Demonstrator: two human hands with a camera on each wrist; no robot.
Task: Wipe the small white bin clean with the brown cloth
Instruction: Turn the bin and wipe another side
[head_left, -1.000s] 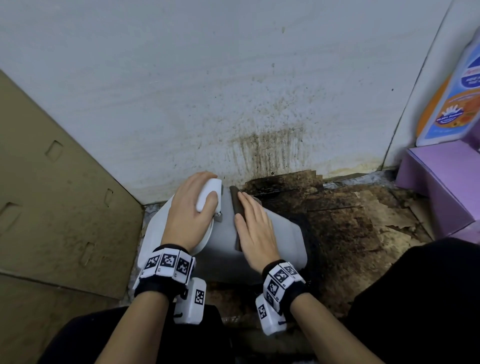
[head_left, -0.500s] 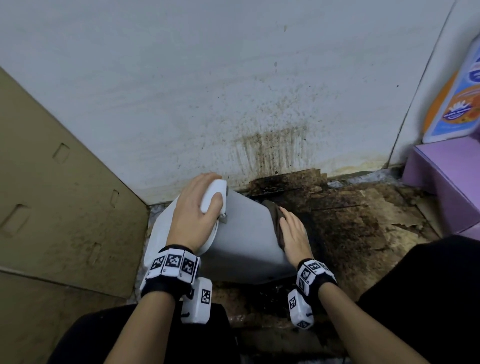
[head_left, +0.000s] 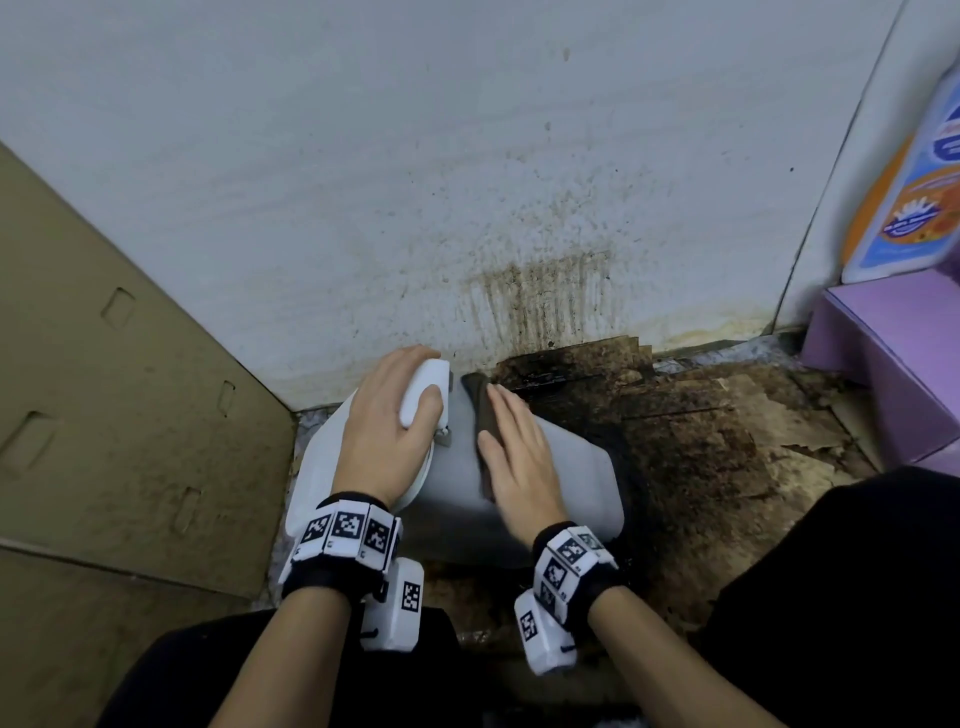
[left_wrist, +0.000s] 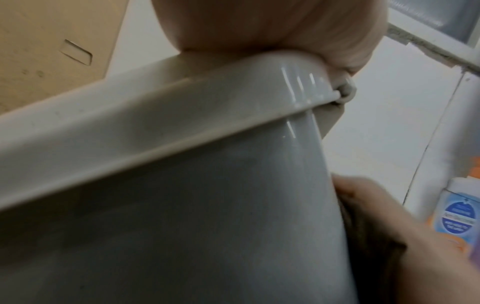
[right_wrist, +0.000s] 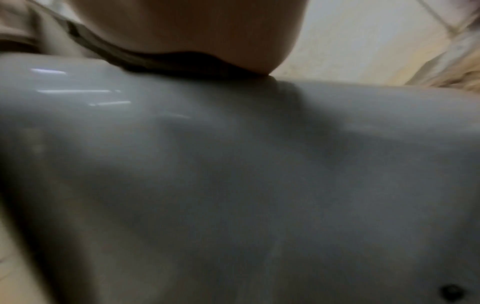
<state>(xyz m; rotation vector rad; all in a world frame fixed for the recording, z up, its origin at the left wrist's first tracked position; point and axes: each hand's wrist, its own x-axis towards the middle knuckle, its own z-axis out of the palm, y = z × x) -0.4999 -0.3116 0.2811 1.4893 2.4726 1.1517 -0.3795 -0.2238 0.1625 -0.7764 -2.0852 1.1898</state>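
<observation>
Fingers (head_left: 511, 415) of the right hand (head_left: 519, 462) are lying straight and together, pressing the brown cloth (head_left: 480, 410) flat against the upturned side of the small white bin (head_left: 576, 483). Only a dark strip of cloth is showing along the left edge of that hand in the head view; in the right wrist view it is peeking out as a dark fold (right_wrist: 166, 61) under the palm. Lying on its side at the lower centre of the frame, the bin is resting on the floor close to the wall (head_left: 363, 182). Curled over the bin's rim, the left hand (head_left: 389, 431) is gripping the white lid (head_left: 423, 395), thumb on the near face and fingers wrapped over the far edge. In the left wrist view the rim (left_wrist: 155, 131) is running diagonally across the frame, with the palm sitting on its upper end.

Dark brown stains are spreading over the floor (head_left: 701, 441) to the right of the bin and streaking up the wall just above it. Flattened cardboard (head_left: 104, 389) is leaning along the left edge of the frame. At the far right a purple box (head_left: 893, 364) is standing, with an orange and blue bottle (head_left: 909, 208) on top of it.
</observation>
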